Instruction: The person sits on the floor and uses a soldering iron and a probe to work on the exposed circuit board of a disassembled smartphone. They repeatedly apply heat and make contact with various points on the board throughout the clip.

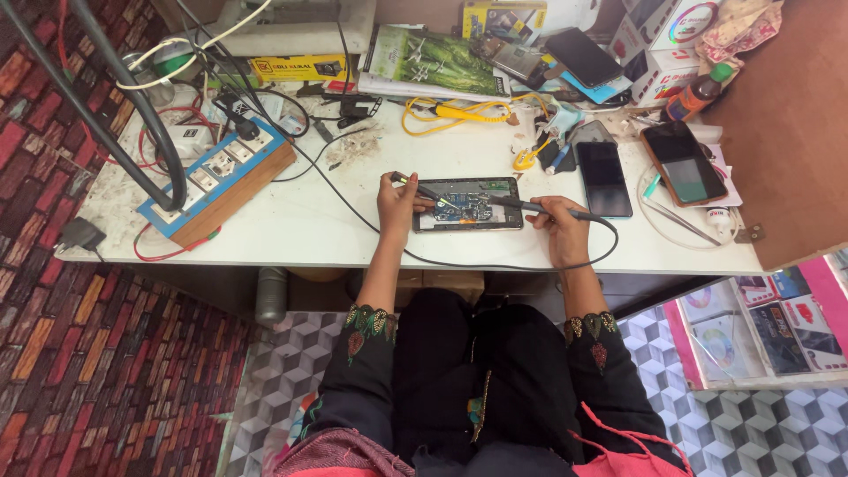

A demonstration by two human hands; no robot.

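Observation:
An opened phone [467, 205] lies on the white workbench [300, 221] with its blue circuit board exposed. My left hand [397, 206] grips thin tweezers [417, 187] whose tips point onto the board from the left. My right hand [560, 225] holds a dark soldering iron [521, 205] like a pen, tip on the board from the right. The iron's black cord [495, 263] loops along the bench's front edge and back toward the switchboard.
A blue switchboard on a wooden box [219, 179] sits at the left with thick cables. Two dark phones [603, 177] [684, 162] lie right of the work. Yellow-handled tool [459, 111], boxes and a booklet crowd the back edge. A brown panel [786, 124] stands at the right.

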